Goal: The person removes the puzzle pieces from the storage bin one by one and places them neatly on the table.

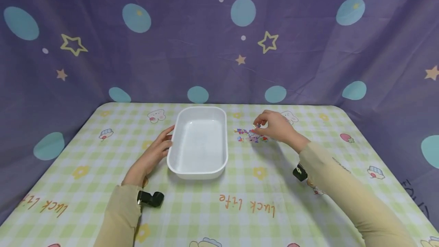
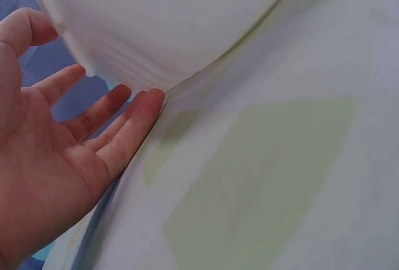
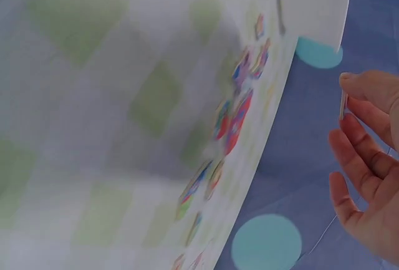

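Observation:
A white rectangular plastic container (image 1: 198, 146) with rounded corners stands open-topped on the table. My left hand (image 1: 156, 153) rests at its left side; in the left wrist view, fingertips (image 2: 149, 98) touch the outer wall near the base. To the container's right lies a cluster of small, flat, colourful pieces (image 1: 253, 138), which look like stickers or cut-outs. Above them my right hand (image 1: 277, 127) pinches one small piece; the right wrist view shows that thin piece (image 3: 343, 105) edge-on between thumb and fingers, so its printed face is hidden.
A green-and-white checked cloth (image 1: 240, 178) with cartoon prints and lettering covers the table. Behind the table's far edge hangs a purple curtain (image 1: 192, 64) with stars and blue ovals. A small black device (image 1: 151, 198) is strapped on each wrist.

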`<action>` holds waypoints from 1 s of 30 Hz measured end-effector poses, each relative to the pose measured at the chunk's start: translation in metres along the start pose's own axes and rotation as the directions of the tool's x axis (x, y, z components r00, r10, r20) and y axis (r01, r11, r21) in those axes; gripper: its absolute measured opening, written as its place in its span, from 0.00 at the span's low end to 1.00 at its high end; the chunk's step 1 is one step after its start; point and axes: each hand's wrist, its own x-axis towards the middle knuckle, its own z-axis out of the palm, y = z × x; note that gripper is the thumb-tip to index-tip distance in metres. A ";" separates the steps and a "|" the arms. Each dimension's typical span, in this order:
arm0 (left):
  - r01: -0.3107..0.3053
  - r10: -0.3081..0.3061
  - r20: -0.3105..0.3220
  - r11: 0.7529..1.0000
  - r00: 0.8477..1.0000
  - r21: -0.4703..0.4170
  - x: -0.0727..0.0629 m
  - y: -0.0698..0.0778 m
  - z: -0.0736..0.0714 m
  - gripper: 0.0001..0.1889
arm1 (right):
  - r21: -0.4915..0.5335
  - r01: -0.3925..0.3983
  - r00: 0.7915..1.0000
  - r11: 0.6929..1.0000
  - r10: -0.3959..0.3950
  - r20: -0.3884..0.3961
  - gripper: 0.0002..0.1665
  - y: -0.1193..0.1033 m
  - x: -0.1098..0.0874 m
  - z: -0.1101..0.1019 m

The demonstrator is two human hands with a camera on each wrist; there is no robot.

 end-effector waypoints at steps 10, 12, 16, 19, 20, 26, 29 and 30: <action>0.011 -0.011 0.000 1.000 1.000 0.007 0.000 -0.001 0.000 0.32 | -0.045 -0.054 0.998 0.998 0.054 -0.012 0.12 0.029 -0.022 -0.003; 0.013 -0.013 -0.001 1.000 1.000 0.009 0.000 -0.001 -0.001 0.32 | -0.048 -0.068 0.998 0.997 0.068 -0.011 0.12 0.035 -0.026 -0.003; 0.006 -0.006 0.000 1.000 1.000 0.010 0.000 -0.001 -0.001 0.31 | -0.051 -0.091 0.996 0.995 0.090 -0.006 0.12 0.045 -0.033 -0.004; 0.002 -0.002 0.003 1.000 1.000 0.011 0.000 0.000 -0.001 0.31 | -0.057 -0.110 0.994 0.992 0.111 0.005 0.12 0.052 -0.039 -0.004; 0.004 -0.004 0.003 1.000 1.000 0.011 0.000 0.000 -0.001 0.32 | -0.060 -0.119 0.993 0.991 0.119 0.008 0.12 0.054 -0.041 -0.004; 0.023 -0.023 0.003 1.000 1.000 0.008 0.000 0.000 -0.001 0.32 | -0.068 -0.167 0.986 0.984 0.168 0.007 0.12 0.069 -0.051 -0.004; 0.023 -0.023 -0.001 1.000 1.000 0.010 0.000 0.001 0.000 0.32 | -0.063 -0.193 0.981 0.979 0.195 0.012 0.11 0.075 -0.055 -0.004; 0.023 -0.023 -0.003 1.000 1.000 0.011 0.001 0.001 0.000 0.32 | -0.062 -0.203 0.979 0.977 0.204 0.015 0.11 0.078 -0.056 -0.004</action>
